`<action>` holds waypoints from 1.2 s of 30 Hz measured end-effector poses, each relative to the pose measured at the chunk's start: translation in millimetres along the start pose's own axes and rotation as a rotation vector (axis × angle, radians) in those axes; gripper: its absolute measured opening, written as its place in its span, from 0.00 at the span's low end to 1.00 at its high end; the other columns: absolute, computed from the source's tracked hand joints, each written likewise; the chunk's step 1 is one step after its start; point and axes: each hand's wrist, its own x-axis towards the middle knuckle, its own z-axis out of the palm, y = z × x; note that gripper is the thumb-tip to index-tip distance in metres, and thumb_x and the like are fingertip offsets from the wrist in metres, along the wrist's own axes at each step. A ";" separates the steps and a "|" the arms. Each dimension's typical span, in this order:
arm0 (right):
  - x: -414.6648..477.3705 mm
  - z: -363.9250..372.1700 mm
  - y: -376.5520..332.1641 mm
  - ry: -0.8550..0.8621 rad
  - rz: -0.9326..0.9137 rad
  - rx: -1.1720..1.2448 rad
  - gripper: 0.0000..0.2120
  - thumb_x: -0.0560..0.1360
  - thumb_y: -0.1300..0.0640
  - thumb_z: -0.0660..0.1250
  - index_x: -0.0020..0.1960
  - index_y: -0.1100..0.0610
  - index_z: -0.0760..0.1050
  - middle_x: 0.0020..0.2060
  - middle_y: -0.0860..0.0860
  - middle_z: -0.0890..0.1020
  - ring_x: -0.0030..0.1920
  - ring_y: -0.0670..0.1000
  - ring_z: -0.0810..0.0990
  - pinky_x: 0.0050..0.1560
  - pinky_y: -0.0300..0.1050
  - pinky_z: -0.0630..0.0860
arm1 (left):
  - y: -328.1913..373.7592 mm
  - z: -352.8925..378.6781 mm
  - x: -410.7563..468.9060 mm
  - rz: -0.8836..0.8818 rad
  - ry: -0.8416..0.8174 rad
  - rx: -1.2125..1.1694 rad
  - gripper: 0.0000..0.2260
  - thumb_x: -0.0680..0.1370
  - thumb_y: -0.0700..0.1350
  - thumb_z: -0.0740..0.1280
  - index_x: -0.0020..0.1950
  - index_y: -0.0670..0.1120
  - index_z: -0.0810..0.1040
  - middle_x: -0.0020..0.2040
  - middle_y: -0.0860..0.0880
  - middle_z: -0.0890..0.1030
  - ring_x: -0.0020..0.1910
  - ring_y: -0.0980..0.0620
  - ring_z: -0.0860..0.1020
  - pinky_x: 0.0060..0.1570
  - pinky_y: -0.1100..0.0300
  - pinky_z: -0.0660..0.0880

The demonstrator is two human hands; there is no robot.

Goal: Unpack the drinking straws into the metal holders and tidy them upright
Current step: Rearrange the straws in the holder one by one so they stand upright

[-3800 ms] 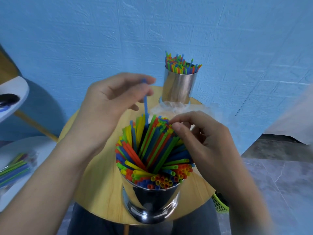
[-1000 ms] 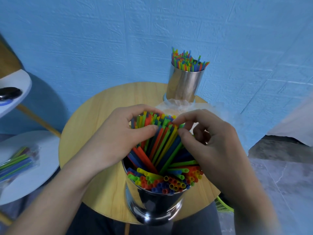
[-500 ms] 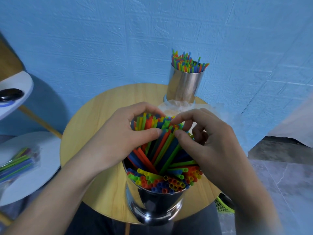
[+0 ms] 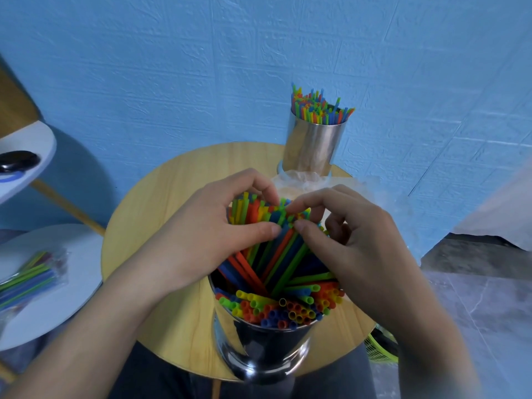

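Straws (image 4: 276, 249) crossed and leaning in the near metal holder (image 4: 264, 349), at the near edge of the worktop (image 4: 161, 203).
Squeezed together at the upper ends between left hand (image 4: 201, 234) and right hand (image 4: 354, 243), fingers (image 4: 259, 230) curled, thumbs pinching the bunch. Likely to fan out or flick over the rim if let go unevenly; liable to topple the holder off the near edge if pushed too hard.

Setting: small indoor room, home-like. Evidence: blue brick-embossed wall covering (image 4: 144, 67); grey marble-pattern floor tiles (image 4: 489, 298); small round wood-top desk (image 4: 149, 226); white round side tables (image 4: 66, 298) at left; green mesh basket (image 4: 380, 349) below the desk edge.
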 end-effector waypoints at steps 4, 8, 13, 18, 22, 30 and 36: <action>0.0 -0.6 1.5 -0.007 -0.011 0.025 0.07 0.78 0.53 0.71 0.50 0.40 0.81 0.43 0.41 0.75 0.36 0.46 0.73 0.37 0.37 0.69 | 1.8 -0.5 -1.8 0.011 0.010 0.034 0.11 0.72 0.48 0.77 0.49 0.59 0.78 0.45 0.63 0.81 0.44 0.63 0.79 0.42 0.70 0.70; -1.2 -1.8 0.9 -0.020 -0.010 0.057 0.05 0.78 0.51 0.70 0.49 0.40 0.81 0.43 0.41 0.75 0.34 0.45 0.72 0.36 0.36 0.68 | 4.1 -2.0 -3.8 0.041 -0.021 0.070 0.11 0.73 0.49 0.77 0.52 0.59 0.79 0.50 0.62 0.81 0.51 0.61 0.79 0.47 0.69 0.72; -3.4 -3.8 1.0 -0.040 -0.022 0.111 0.09 0.79 0.55 0.72 0.49 0.40 0.83 0.42 0.41 0.75 0.33 0.45 0.70 0.36 0.36 0.68 | 2.4 -3.0 -4.0 0.091 -0.062 0.122 0.10 0.72 0.55 0.73 0.52 0.62 0.79 0.53 0.59 0.79 0.56 0.58 0.77 0.53 0.60 0.71; -3.2 -4.8 1.2 -0.048 -0.021 0.153 0.10 0.78 0.55 0.71 0.48 0.39 0.84 0.41 0.41 0.74 0.34 0.45 0.70 0.37 0.34 0.68 | 0.7 -3.6 -1.3 0.107 -0.060 0.088 0.10 0.70 0.60 0.74 0.49 0.65 0.81 0.53 0.58 0.79 0.59 0.57 0.77 0.59 0.55 0.71; -2.4 -3.8 1.1 -0.044 -0.020 0.172 0.09 0.78 0.55 0.72 0.47 0.41 0.84 0.41 0.41 0.75 0.34 0.45 0.69 0.36 0.35 0.68 | -1.9 -0.7 -1.0 0.097 -0.022 0.041 0.09 0.68 0.56 0.77 0.46 0.60 0.83 0.54 0.59 0.80 0.59 0.57 0.77 0.59 0.62 0.69; -1.8 -1.5 1.1 -0.007 0.026 0.142 0.03 0.75 0.50 0.73 0.46 0.42 0.81 0.40 0.39 0.76 0.32 0.45 0.69 0.35 0.36 0.67 | -0.7 2.3 -2.6 0.127 0.057 -0.008 0.04 0.70 0.51 0.76 0.43 0.56 0.85 0.53 0.59 0.81 0.58 0.60 0.78 0.56 0.74 0.67; -1.8 -1.0 2.4 -0.003 0.010 0.069 0.02 0.76 0.47 0.72 0.45 0.40 0.81 0.44 0.39 0.76 0.36 0.44 0.71 0.39 0.39 0.65 | -0.6 1.4 -3.3 0.133 0.052 -0.004 0.05 0.70 0.50 0.76 0.45 0.55 0.84 0.53 0.58 0.81 0.58 0.59 0.79 0.56 0.74 0.67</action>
